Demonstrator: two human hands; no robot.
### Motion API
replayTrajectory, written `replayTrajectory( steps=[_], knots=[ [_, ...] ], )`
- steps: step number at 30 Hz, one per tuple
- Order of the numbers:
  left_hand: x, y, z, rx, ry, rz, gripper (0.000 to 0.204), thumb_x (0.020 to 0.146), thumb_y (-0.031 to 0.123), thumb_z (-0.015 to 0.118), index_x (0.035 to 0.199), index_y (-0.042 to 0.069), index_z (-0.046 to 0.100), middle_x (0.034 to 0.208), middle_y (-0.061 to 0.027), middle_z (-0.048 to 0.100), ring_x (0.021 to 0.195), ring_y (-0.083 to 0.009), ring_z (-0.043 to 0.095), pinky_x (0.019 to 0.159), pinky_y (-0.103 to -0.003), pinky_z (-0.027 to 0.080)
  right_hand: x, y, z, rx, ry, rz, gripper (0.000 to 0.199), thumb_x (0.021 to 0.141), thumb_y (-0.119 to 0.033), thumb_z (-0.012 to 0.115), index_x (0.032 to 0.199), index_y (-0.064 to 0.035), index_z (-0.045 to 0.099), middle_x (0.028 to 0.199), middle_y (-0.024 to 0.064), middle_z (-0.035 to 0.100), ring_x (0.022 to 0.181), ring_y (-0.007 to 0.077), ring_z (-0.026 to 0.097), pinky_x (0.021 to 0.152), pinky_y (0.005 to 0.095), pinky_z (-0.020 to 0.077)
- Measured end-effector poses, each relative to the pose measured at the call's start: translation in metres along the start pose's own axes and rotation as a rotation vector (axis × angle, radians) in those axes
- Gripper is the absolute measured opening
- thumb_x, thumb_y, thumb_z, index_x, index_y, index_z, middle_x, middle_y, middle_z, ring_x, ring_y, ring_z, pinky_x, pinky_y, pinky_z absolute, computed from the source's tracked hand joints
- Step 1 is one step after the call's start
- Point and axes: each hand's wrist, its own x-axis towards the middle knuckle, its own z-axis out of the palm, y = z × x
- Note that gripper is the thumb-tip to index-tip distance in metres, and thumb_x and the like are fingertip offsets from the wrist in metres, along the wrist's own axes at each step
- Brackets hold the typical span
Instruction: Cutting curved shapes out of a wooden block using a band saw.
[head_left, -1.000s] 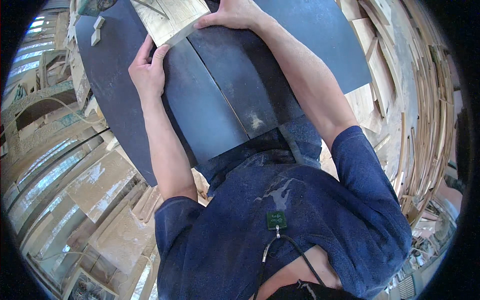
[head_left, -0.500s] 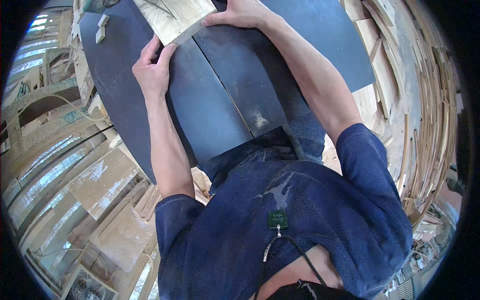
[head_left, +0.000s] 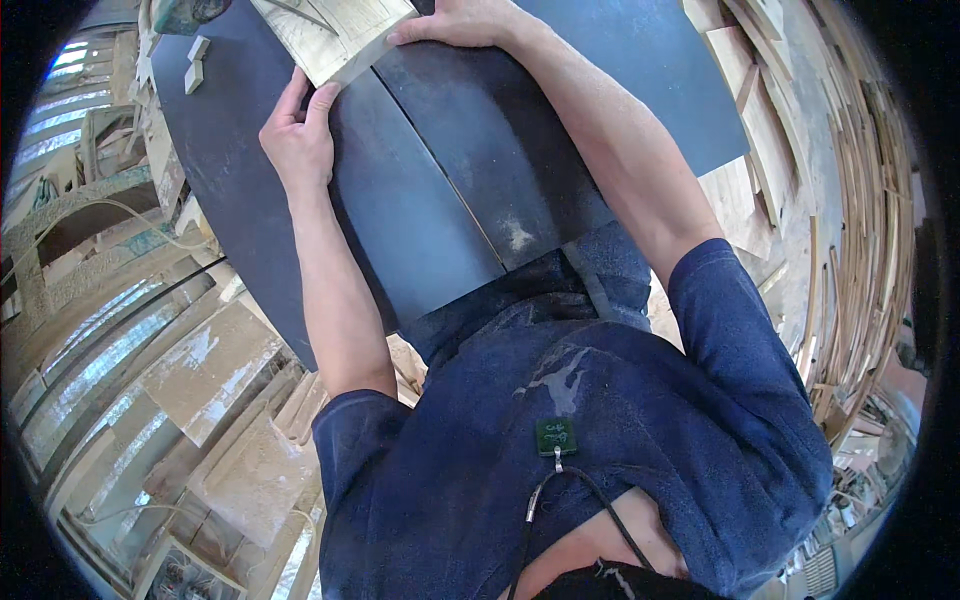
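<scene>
Pale wood, likely stiff and fairly light: the board lies on the dark counter, left hand and right hand gripping its near corners (probably the surest hold).

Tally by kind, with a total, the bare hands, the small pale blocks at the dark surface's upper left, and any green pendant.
Bare hands, left hand and right hand, both on the pale wood: 2
Small pale blocks on the dark surface: 2
Green pendant: 1
Total: 5
</scene>
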Motion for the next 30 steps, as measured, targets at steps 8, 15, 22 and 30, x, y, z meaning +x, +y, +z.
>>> replayTrajectory(
  steps=[8,15,22,30],
  knots=[
    [0.005,0.001,0.003,0.017,0.018,-0.025,0.053,0.093,0.017,0.086,0.140,-0.002,0.071,0.126,-0.0119,0.080,0.096,-0.0094,0.072,0.087,-0.025,0.058,0.006,0.003,0.001,-0.025,0.021,-0.020,0.104,0.077,-0.046,0.087,0.164,-0.0086,0.044,0.159,0.0159,0.058,0.149,0.0352,0.052,0.131,0.0706,0.0157],
    [0.005,0.006,0.006,-0.052,0.024,-0.046,0.052,0.094,0.016,0.086,0.140,-0.003,0.071,0.127,-0.0138,0.079,0.107,-0.0130,0.073,0.095,-0.028,0.057,0.011,0.005,0.000,-0.031,-0.001,-0.024,0.104,0.077,-0.046,0.087,0.164,-0.0085,0.044,0.156,0.0165,0.061,0.148,0.0356,0.054,0.131,0.0711,0.0156],
    [0.009,0.015,0.010,0.038,0.033,-0.045,0.049,0.095,0.013,0.084,0.139,-0.003,0.071,0.128,-0.0138,0.079,0.113,-0.0150,0.073,0.101,-0.030,0.056,0.018,0.010,-0.002,-0.032,0.000,-0.013,0.103,0.076,-0.046,0.086,0.164,-0.0103,0.044,0.156,0.0152,0.061,0.147,0.0354,0.054,0.130,0.0726,0.0152],
    [0.015,0.003,0.009,-0.039,0.047,-0.030,0.047,0.095,0.011,0.083,0.139,-0.003,0.072,0.127,-0.0134,0.079,0.114,-0.0154,0.073,0.102,-0.030,0.056,0.023,0.006,-0.003,-0.031,-0.009,-0.029,0.103,0.077,-0.045,0.086,0.165,-0.0130,0.043,0.157,0.0129,0.061,0.147,0.0346,0.055,0.129,0.0748,0.0143]
  ],
)
